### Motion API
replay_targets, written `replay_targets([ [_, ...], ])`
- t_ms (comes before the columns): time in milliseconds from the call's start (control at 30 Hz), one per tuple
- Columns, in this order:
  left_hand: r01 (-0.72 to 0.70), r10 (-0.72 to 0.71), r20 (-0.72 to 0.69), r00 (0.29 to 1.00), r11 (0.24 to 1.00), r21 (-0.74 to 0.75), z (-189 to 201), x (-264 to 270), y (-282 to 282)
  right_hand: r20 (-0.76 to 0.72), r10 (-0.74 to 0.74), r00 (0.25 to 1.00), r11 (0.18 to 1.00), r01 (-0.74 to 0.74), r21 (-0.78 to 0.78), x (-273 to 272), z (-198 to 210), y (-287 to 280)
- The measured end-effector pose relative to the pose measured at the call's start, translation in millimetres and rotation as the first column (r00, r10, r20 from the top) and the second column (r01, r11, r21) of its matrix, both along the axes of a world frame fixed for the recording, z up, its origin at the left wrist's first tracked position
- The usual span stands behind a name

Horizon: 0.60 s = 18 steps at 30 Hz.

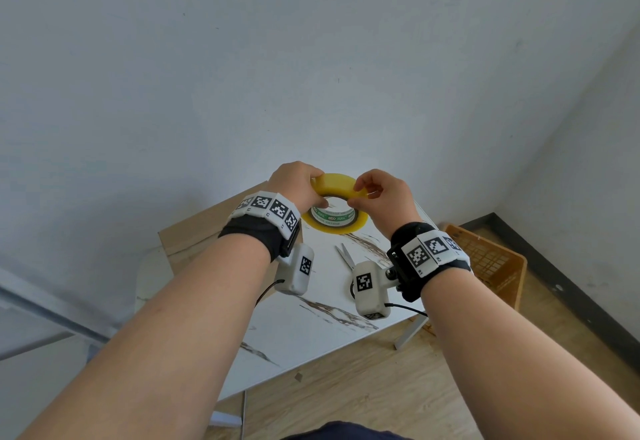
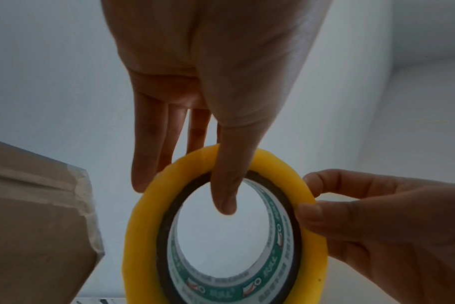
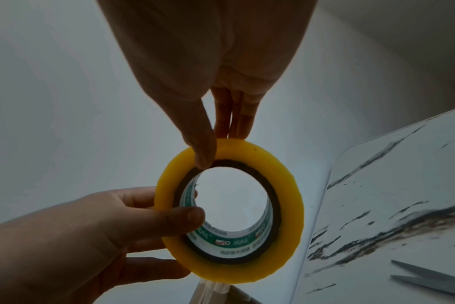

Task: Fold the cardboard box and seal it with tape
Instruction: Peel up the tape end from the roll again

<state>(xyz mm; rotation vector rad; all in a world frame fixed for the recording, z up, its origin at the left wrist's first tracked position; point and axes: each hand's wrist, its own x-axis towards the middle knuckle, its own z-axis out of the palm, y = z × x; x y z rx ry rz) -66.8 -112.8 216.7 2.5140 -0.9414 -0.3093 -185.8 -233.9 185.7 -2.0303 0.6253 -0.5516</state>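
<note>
Left hand: the left hand [image 1: 297, 183] grips the roll of tape [image 1: 335, 207] on its left side, thumb [image 2: 225, 185] hooked over the yellow rim into the core, the other fingers behind the roll.
Right hand: the right hand [image 1: 382, 198] pinches the roll's right edge between thumb [image 3: 201, 148] and fingertips.
Tape: held in the air between both hands, above the far part of the table; a thick ring of glossy, translucent yellow tape on a core with green and white print inside.
Cardboard box: the brown cardboard box [image 1: 192, 231] sits on the table to the left, under the left wrist, matte, with clear tape over one corner.
Table: the table [image 1: 304, 328] has a smooth white marble-look top with dark streaks.
Scissors: grey metal scissors [image 1: 346, 256] lie on the table below the roll, blades apart.
Crate: an orange latticed plastic crate [image 1: 491, 266] stands on the wood-look floor to the right.
</note>
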Motion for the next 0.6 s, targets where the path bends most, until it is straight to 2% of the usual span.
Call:
replay_targets([
  [600,0.034,-0.033,0.121,0.992,0.999,-0.006,11.6,-7.5,-4.1,0.047,-0.080,0.996,0.996,0.079,0.035,6.6,-5.8,-1.4],
])
